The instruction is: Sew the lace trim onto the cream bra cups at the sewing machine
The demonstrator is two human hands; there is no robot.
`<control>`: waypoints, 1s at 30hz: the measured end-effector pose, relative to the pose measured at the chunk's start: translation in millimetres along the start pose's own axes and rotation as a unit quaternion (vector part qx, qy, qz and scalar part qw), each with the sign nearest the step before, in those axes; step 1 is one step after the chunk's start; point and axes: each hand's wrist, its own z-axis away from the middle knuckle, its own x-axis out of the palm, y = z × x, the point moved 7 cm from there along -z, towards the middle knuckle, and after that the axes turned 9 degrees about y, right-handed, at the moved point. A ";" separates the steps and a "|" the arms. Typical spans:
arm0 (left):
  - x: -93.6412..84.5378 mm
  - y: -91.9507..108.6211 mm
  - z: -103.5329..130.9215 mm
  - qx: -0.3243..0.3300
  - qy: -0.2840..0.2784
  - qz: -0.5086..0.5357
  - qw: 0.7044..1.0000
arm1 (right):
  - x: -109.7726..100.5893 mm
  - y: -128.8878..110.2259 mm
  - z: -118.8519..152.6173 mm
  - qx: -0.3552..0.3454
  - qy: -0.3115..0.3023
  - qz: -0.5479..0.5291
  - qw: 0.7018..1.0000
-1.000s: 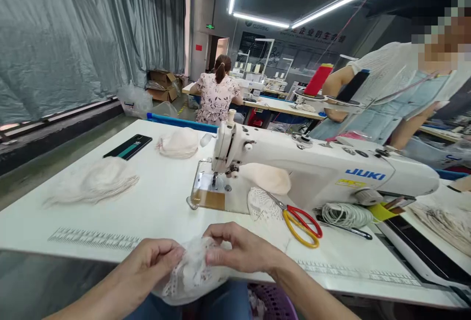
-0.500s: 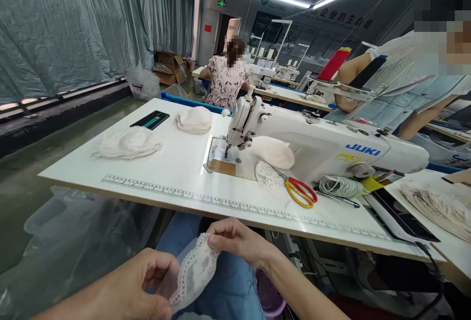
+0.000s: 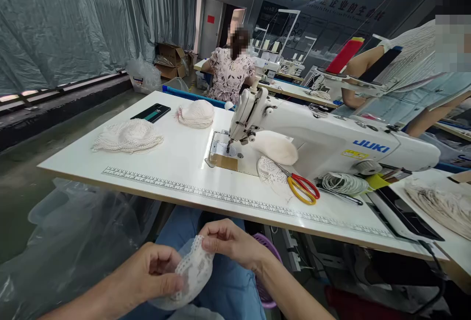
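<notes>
A small white lace piece (image 3: 198,266) with a scalloped, holed edge is stretched between my hands above my lap. My left hand (image 3: 156,273) pinches its lower left end between thumb and fingers. At the upper right end, my right hand (image 3: 224,241) grips the lace edge with thumb and forefinger. Sheer fabric shows behind the lace. Beyond my hands, on the white table (image 3: 176,163), stands a white sewing machine (image 3: 312,131). Scissors (image 3: 303,187) with red and yellow handles rest partly on another lace piece (image 3: 274,175) beside the machine.
Two stacks of lace pieces, one nearer (image 3: 127,136) and one farther (image 3: 196,114), lie left of the machine near a dark phone (image 3: 150,113). A coil of white cord (image 3: 342,182) sits at right. A purple basket (image 3: 268,271) is under the table. Co-workers sit ahead and at right.
My left thumb has closed down onto the lace, where the hand was more open before. The lace has turned slightly, and my view has shifted a little.
</notes>
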 end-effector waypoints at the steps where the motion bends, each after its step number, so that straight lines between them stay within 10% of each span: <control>1: -0.8 -0.1 -2.9 0.002 0.010 -0.002 1.000 | -0.2 0.5 0.5 0.001 0.000 -0.002 1.000; 11: -6.9 -12.4 -4.2 -0.017 0.073 -0.001 0.997 | -9.0 10.0 1.3 0.017 -0.003 -0.022 1.000; 30: -3.0 -2.4 3.2 -0.035 0.018 -0.021 0.999 | -1.7 20.5 -2.8 0.040 0.007 -0.025 0.999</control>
